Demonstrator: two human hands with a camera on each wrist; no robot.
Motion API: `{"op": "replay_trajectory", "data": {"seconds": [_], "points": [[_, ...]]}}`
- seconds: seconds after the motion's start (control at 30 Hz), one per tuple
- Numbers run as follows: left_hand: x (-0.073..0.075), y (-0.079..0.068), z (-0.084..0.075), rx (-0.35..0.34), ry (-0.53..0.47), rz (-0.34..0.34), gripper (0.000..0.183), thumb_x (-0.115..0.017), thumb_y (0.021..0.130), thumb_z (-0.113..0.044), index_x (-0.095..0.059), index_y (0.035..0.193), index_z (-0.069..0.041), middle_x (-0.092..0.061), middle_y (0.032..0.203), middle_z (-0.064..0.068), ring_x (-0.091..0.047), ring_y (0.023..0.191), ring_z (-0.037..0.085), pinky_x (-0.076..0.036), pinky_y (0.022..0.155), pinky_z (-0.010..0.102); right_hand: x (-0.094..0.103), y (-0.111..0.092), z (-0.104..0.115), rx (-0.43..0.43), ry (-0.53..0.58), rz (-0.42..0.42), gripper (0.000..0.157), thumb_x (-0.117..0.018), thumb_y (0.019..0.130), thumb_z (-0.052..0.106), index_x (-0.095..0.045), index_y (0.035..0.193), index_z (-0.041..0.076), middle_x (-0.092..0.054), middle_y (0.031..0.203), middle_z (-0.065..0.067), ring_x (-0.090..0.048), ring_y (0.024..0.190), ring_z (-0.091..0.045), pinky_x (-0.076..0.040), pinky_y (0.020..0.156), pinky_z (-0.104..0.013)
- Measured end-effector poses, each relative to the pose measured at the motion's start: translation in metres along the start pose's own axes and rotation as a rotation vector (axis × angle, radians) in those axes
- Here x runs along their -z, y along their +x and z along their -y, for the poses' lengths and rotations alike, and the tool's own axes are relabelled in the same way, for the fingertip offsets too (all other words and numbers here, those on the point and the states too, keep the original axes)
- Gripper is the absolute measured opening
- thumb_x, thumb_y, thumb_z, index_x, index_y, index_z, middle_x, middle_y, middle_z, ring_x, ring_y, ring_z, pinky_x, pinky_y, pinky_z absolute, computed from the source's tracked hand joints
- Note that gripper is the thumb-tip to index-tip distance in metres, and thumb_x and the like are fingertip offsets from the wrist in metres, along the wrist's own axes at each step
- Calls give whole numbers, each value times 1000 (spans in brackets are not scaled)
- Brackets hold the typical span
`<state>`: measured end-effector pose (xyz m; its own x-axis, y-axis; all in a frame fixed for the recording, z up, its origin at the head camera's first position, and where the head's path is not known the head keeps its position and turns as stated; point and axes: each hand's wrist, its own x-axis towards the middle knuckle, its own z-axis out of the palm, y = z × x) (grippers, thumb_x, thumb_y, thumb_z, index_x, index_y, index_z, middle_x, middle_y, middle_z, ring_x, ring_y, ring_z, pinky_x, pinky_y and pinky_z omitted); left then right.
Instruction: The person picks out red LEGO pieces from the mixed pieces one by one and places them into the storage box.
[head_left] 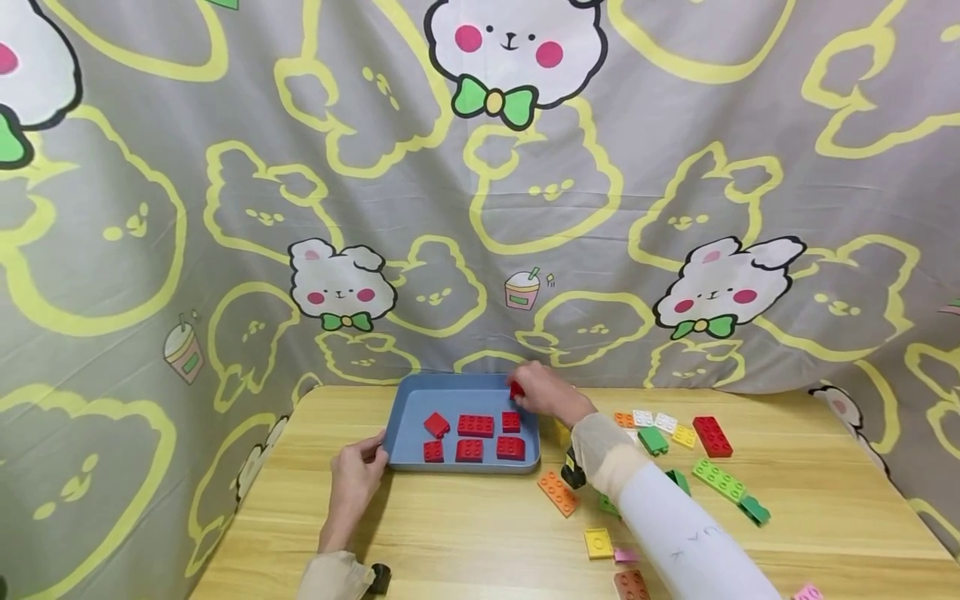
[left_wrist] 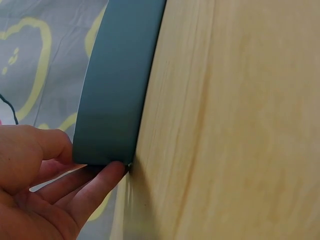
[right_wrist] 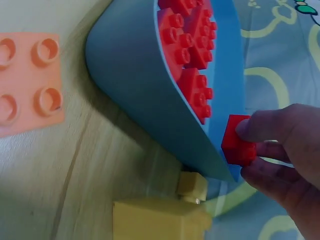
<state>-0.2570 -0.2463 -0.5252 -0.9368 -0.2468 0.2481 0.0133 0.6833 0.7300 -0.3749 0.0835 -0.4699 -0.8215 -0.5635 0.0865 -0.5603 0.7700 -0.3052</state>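
A blue tray (head_left: pixel 442 385) holds several red toy bricks (head_left: pixel 476 426), laid out apart from one another. At its front left corner my left hand (head_left: pixel 358 467) grips the tray between thumb and fingers; the left wrist view shows the tray's wall (left_wrist: pixel 117 90) from outside. My right hand (head_left: pixel 546 390) is at the back right corner of the tray. Between thumb and fingers it pinches a small red brick (right_wrist: pixel 236 141), held at the rim of the tray. The fingers partly cover this brick in the head view.
Right of the tray lie an orange brick (head_left: pixel 558 493), a yellow brick (head_left: pixel 598 543), a brown brick (head_left: pixel 632 585), a light green brick (head_left: pixel 718 478) and a larger red brick (head_left: pixel 712 437). Yellow bricks (right_wrist: pixel 155 220) stand close beside the tray. A patterned curtain (head_left: pixel 465 208) hangs behind the table.
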Motion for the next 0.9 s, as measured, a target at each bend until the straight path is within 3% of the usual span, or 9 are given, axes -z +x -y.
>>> {"op": "replay_trajectory", "data": {"seconds": [0.3,0.6,0.9], "points": [[1,-1,-2,24,-17,10,34,-63,90,0,-74,122,1,-76,103,21,-72,84,24,-47,55,21,-16,18,4,62,-77,-5,11,-79,87,4,-78,97,2,-73,87,-6,-65,79,-19,-56,78,-36],[-4,-1,-1,-6,-22,-12,32,-67,88,2,-76,118,0,-77,101,18,-74,90,27,-50,63,20,-17,19,3,55,-85,18,9,-78,84,0,-77,91,6,-68,76,-2,-58,67,-15,-53,68,-31],[1,-1,0,7,-27,-10,32,-66,88,1,-76,118,0,-77,102,18,-74,91,27,-52,65,22,-18,22,6,28,-31,52,9,-77,86,0,-77,95,4,-71,82,-3,-59,71,-14,-55,72,-32]]}}
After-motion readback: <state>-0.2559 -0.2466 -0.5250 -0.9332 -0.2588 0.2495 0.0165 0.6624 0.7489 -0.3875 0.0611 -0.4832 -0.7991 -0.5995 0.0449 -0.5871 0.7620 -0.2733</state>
